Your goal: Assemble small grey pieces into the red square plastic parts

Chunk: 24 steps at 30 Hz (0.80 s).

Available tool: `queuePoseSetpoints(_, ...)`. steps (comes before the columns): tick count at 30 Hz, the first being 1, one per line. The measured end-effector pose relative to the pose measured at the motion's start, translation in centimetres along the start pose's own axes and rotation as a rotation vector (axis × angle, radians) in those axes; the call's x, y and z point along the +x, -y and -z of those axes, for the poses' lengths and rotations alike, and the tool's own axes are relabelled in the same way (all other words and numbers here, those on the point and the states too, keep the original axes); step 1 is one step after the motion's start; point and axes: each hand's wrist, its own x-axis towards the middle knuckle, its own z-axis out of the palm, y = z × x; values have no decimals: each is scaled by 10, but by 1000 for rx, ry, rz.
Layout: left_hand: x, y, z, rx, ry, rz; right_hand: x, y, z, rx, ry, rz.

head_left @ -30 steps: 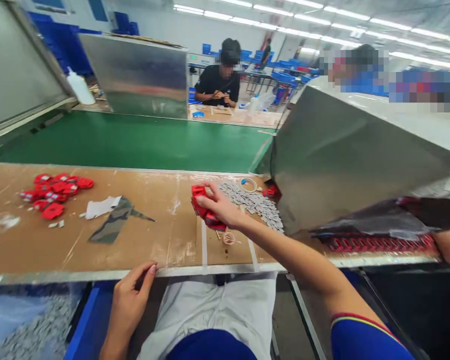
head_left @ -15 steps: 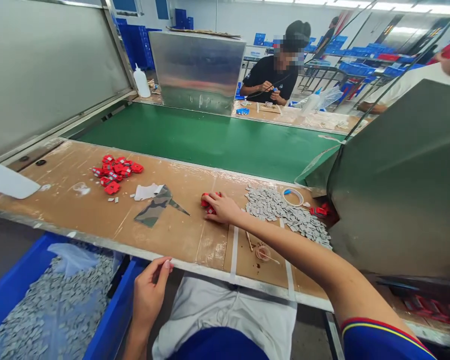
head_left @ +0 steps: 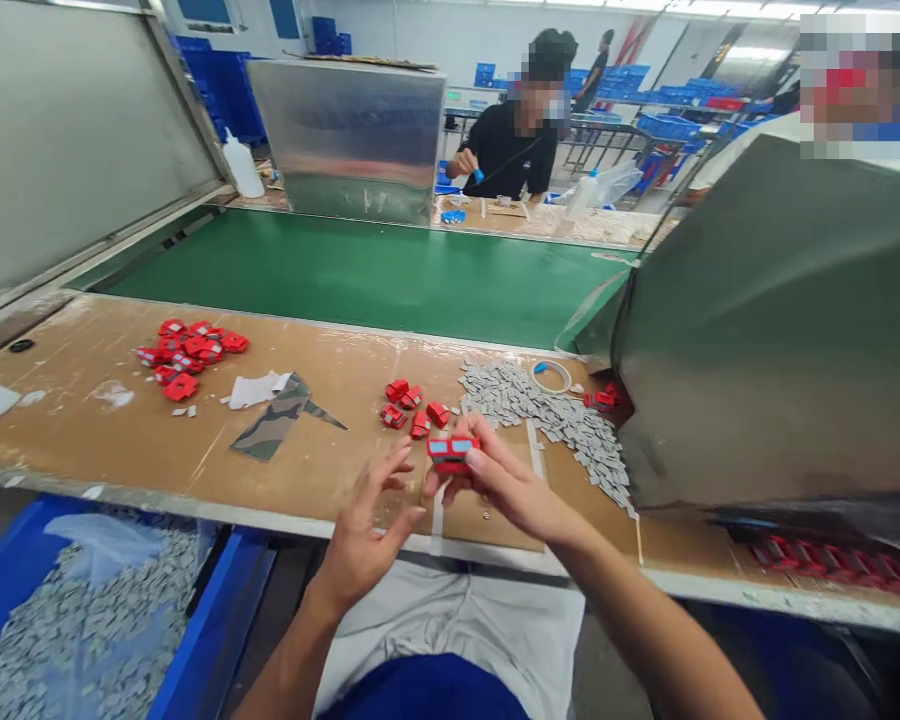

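Observation:
A small red plastic toy car part [head_left: 451,452] with pale grey-blue window patches is pinched in my right hand [head_left: 506,485], above the near side of the bench. My left hand [head_left: 371,525] is just left of it, thumb and fingers apart, holding nothing. Beyond my hands lies a small group of similar red parts [head_left: 410,397] on the brown bench top [head_left: 330,480]. Right of that group spreads a pile of small flat grey pieces [head_left: 525,395]. A camouflage-patterned cloth [head_left: 274,420] lies to the left of my hands.
A larger heap of red parts [head_left: 195,350] sits at the left. A tape roll [head_left: 551,377] rests by the grey pieces. The green conveyor belt [head_left: 390,280] runs beyond the bench. A blue bin [head_left: 217,600] of grey pieces stands lower left. A co-worker [head_left: 502,150] sits opposite.
My right hand has come back from the bench with a red toy car part, uncovering several others. My left hand has risen from the bench edge and opened beside it.

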Motion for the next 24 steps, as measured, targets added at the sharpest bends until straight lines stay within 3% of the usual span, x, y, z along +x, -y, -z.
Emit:
queuePoseSetpoints(3, 10, -13, -26, -81, 206, -109, -52, -17, -14, 138, -198, 38)
queuePoseSetpoints(6, 10, -20, -47, -91, 332, -74, -84, -42, -22, 89, -398, 65)
queuePoseSetpoints(9, 7, -21, -62, -29, 318, -53, -100, -69, -32, 105, -491, 58)
queuePoseSetpoints(14, -10, -17, -82, 4, 275, -66, -102, -110, -60, 20, -821, 192)
queuePoseSetpoints(16, -22, -14, -88, -3, 268, 1, -100, -118, -67, -21, -842, 219)
queuePoseSetpoints(19, -40, -8, -91, -65, 215, 163, -96, -120, -70, -94, -776, 210)
queuePoseSetpoints(22, -46, -6, -83, -154, 150, 278, -98, -120, -68, -227, -720, 183)
queuePoseSetpoints(24, -43, -5, -75, -227, 172, 323, -101, -122, -64, -312, -712, 170)
